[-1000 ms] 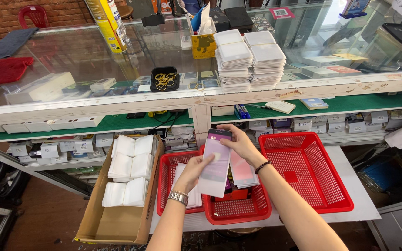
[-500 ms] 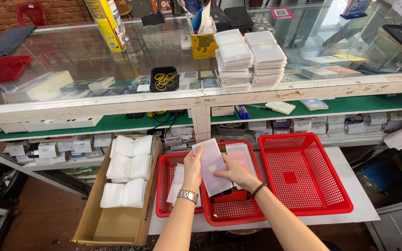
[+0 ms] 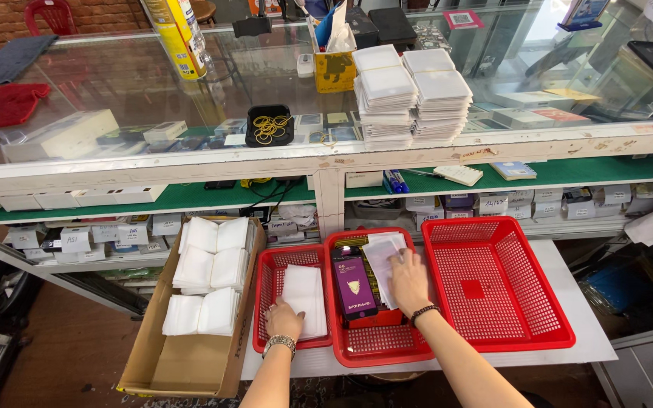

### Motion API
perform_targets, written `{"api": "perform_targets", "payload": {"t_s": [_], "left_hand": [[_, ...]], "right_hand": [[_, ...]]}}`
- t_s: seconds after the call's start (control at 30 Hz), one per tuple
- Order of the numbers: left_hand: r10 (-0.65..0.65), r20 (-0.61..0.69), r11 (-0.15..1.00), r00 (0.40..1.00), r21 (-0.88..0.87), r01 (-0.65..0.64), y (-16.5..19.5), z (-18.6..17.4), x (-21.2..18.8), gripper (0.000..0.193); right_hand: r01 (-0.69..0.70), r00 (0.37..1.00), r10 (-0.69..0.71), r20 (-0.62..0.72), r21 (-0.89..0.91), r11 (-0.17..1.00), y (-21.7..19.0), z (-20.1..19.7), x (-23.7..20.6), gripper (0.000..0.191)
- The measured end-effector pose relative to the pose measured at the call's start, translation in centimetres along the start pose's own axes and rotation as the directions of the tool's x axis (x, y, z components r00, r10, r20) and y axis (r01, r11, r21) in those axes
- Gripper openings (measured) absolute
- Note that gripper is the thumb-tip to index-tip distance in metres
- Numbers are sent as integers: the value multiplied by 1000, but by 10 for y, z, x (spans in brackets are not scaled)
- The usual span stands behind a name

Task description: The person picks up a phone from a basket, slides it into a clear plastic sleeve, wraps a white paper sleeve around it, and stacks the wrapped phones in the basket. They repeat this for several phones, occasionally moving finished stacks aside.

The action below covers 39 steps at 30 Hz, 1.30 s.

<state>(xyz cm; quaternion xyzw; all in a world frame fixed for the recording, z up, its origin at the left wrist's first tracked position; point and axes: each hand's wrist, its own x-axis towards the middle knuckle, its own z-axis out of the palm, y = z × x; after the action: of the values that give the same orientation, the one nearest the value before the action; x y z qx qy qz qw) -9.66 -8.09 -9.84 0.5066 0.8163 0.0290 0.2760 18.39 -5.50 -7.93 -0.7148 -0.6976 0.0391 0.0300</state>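
Observation:
My left hand [image 3: 284,320] rests on the near edge of a pile of white foam pouches [image 3: 304,298] in the left red basket [image 3: 264,273], fingers curled on the top pouch. My right hand [image 3: 410,279] lies over a clear flat packet [image 3: 382,253] in the middle red basket [image 3: 376,346]. A dark purple flat package [image 3: 354,285] lies in the same basket, just left of my right hand. A metal watch is on my left wrist and a dark bead bracelet on my right.
A third red basket [image 3: 496,287] stands to the right. An open cardboard box [image 3: 190,363] with white foam pouches sits at the left. Stacks of white packets [image 3: 411,91], a black tray of rubber bands [image 3: 270,125] and a yellow can [image 3: 176,39] stand on the glass counter.
Both hands came down from holding the clear packet and purple package above the baskets. The left hand moved to the left basket; the right lowered the packet into the middle one.

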Motion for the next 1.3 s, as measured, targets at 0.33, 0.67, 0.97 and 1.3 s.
{"api": "perform_targets", "payload": {"t_s": [0.33,0.67,0.97,1.3], "left_hand": [[-68,53,993,996,-94,73,11,-9,-6,87],[-61,-43,968,997,-248,49,-9,4,4,44],[11,156,588,988,-800,120,15,-10,18,45],[446,114,57,888,-993,99,67,-35,23,51]], "right_hand": [[-46,983,15,183,168,985,-73,-6,-12,109],[-223,966,82,246,623,750,-38,0,9,65],[-340,936,56,349,847,408,-25,-24,21,52],[-284,918,-281,281,958,32,-42,-58,24,61]]}}
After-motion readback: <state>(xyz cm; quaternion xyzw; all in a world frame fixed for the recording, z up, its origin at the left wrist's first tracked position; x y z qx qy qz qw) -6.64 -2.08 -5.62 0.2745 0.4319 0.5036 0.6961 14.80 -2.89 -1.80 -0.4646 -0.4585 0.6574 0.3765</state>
